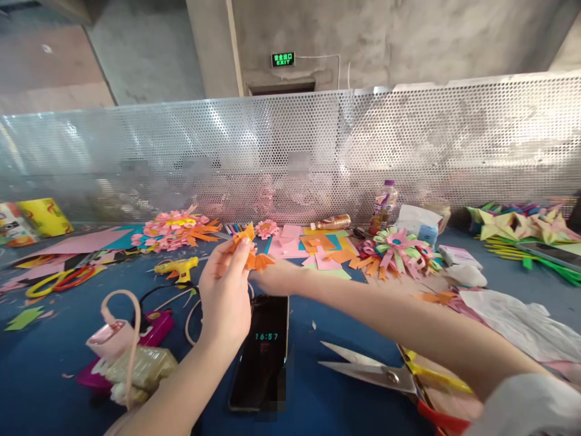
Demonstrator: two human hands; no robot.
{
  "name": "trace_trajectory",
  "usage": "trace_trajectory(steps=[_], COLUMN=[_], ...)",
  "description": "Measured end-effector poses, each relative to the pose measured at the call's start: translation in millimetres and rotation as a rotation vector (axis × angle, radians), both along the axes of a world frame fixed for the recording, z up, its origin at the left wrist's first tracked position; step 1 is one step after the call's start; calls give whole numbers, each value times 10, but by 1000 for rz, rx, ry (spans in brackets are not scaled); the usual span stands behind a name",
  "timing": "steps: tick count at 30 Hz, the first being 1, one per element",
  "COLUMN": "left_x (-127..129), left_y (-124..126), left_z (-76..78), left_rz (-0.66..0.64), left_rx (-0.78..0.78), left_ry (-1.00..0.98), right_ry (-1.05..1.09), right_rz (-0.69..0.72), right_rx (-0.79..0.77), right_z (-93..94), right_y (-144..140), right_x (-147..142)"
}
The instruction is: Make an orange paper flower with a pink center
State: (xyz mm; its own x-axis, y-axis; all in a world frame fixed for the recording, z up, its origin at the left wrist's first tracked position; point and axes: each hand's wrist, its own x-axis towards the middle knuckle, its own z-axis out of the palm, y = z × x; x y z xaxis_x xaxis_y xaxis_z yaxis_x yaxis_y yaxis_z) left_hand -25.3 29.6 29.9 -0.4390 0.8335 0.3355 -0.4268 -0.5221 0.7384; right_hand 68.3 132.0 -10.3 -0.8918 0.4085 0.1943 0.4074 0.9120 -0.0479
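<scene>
Thumb and fingers of my left hand (227,290) are closed on an orange cut-paper piece (259,261) with pointed, notched ends. It is held up above the table's middle. My right hand (272,276) reaches in from the right, just behind the left one; its fingers are hidden, so its grip cannot be made out. Below the hands lies a black phone (258,357) showing 16:57. Large scissors (367,368) rest with blades apart under my right forearm. A yellow glue gun (179,269) lies to the left of my left hand.
Pink paper flowers (170,230) and coloured sheets (295,242) line the back, before a perforated metal screen (290,151). On the left are a magenta power strip (157,327) with cables and yellow-and-red scissors (68,278). A bottle (384,206) and crumpled tissue (512,321) are on the right.
</scene>
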Motion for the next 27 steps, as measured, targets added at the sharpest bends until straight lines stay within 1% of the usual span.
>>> trace_trajectory(steps=[2,4,6,7,9,11,14,18,22,27], left_x=[17,36,56,65,82,97,113,118,121,143], left_y=[4,6,1,-5,-20,-32,-38,-34,-51,-96], left_z=[-33,-68,-96,-107,-123,-139,-170,-211,-226,-226], left_rz=[-38,-89,-139,-157,-176,-190,-214,-228,-238,-243], left_rx=[-22,-69,-122,-142,-179,-201,-186,-163,-141,-105], left_ry=[25,50,77,92,117,142,192,237,275,362], right_ry=[54,108,127,131,144,181,257,335,403,547], right_rz=[-90,-152,-145,-125,-97,-95,-116,-129,-172,-296], right_rx=[-15,-62,-135,-169,-227,-259,-280,-310,-358,-414], right_z=[-6,3,-8,-28,-94,-175,-268,-291,-225,-23], right_y=[85,122,87,46,-56,-149,-220,-251,-395,-722], right_x=[375,826,1216,1357,1513,1534,1460,1406,1413,1370])
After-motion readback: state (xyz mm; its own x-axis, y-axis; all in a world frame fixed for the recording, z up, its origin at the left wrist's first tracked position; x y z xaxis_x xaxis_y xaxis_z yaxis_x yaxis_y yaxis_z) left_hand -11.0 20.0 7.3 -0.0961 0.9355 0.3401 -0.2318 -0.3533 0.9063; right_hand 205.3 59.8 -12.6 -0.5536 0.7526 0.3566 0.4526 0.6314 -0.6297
